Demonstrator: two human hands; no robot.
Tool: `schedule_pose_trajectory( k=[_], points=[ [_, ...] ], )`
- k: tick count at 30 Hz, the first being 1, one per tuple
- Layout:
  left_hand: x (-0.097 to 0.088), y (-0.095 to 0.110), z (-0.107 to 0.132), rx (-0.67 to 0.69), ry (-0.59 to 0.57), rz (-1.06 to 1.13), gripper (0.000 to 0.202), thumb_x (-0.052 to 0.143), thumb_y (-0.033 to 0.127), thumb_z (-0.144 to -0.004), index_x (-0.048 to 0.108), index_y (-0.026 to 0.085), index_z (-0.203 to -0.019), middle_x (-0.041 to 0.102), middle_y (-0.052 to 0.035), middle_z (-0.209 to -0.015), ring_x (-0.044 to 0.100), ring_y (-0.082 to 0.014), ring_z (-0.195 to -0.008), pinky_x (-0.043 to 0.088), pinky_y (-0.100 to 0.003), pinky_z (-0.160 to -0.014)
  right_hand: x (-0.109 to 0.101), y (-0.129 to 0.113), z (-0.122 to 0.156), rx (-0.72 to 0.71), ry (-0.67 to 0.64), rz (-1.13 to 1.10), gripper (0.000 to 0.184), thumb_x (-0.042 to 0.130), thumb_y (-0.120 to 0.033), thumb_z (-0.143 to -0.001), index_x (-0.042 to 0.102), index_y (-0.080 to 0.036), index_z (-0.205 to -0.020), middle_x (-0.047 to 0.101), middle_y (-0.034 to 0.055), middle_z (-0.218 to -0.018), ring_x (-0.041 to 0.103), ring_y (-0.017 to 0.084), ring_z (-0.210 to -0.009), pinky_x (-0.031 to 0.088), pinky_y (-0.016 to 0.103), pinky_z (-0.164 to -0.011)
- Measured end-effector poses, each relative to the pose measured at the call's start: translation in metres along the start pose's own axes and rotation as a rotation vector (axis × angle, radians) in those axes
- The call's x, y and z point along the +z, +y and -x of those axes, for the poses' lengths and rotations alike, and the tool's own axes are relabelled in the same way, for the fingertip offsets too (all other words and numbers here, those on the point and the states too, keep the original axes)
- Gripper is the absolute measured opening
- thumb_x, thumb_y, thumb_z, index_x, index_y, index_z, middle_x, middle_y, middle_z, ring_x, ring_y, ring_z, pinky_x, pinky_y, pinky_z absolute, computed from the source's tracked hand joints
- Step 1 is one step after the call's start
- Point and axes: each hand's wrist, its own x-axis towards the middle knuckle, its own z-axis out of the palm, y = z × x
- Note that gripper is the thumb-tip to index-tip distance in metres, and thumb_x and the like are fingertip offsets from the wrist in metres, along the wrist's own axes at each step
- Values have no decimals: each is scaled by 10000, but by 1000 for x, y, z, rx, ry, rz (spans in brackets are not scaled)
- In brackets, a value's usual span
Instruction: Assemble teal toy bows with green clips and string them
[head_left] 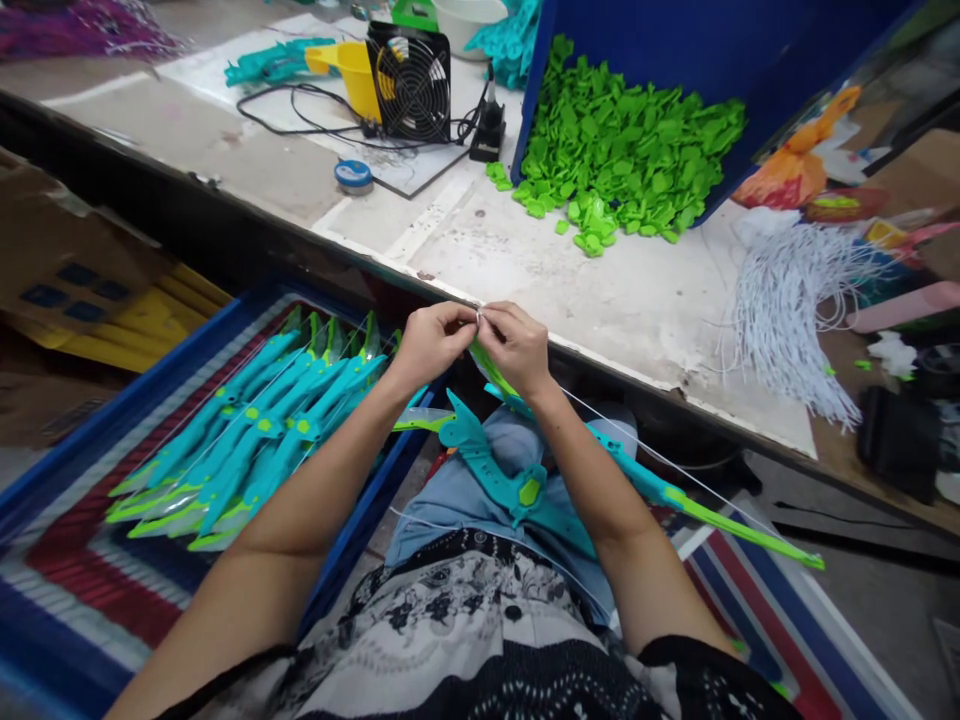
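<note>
At the table's front edge, my left hand [431, 342] and my right hand [519, 345] meet fingertip to fingertip. Both are closed in a pinch on a thin white string [645, 442] at the green end of a teal-and-green toy bow [637, 468]. This bow slants under my right forearm, its far green tip out to the right, with the string running along it. A second teal bow piece [480, 462] with a green knob lies across my lap. The string's end between my fingers is too small to make out.
Several finished-looking bows [262, 420] lie in a blue-rimmed crate [307, 600] at left. On the table [300, 200] are a black fan [412, 85], a blue round tin [353, 176], a blue bin [787, 50] spilling green pieces [630, 150], and a bundle of white strings [795, 310].
</note>
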Motion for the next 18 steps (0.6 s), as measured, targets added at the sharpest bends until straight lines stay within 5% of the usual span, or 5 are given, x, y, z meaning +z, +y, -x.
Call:
schedule_pose_trajectory(
  k=[3, 8, 14, 18],
  points=[
    [6, -4, 3, 79, 95, -112, 157, 609, 252, -735, 729, 173, -797, 697, -21, -765, 587, -129, -675, 448, -220, -644, 0, 1, 4, 65, 70, -116, 191, 516, -260, -870, 693, -228, -809, 699, 47, -896, 651, 163, -847, 539, 313, -808],
    [16, -5, 7, 9, 210, -192, 167, 658, 335, -753, 707, 176, -768, 649, 8, -670, 500, -106, -555, 379, -229, -562, 0, 6, 8, 183, 133, -313, 135, 578, -251, -833, 698, -210, -787, 706, 39, -865, 659, 155, -841, 541, 303, -798],
    [16, -2, 4, 25, 42, -151, 178, 623, 312, -791, 756, 201, -834, 629, -18, -771, 580, -139, -728, 408, -240, -656, -4, 10, 13, 308, 103, -406, 139, 578, -283, -826, 663, -192, -767, 684, 41, -877, 648, 151, -830, 554, 289, -763],
    [17, 0, 3, 32, 50, -251, 177, 641, 325, -787, 757, 192, -806, 619, -21, -751, 568, -144, -704, 401, -257, -641, -9, 8, 18, 162, 134, -250, 138, 562, -242, -838, 670, -194, -767, 680, 50, -870, 645, 160, -841, 541, 298, -784]
  ],
)
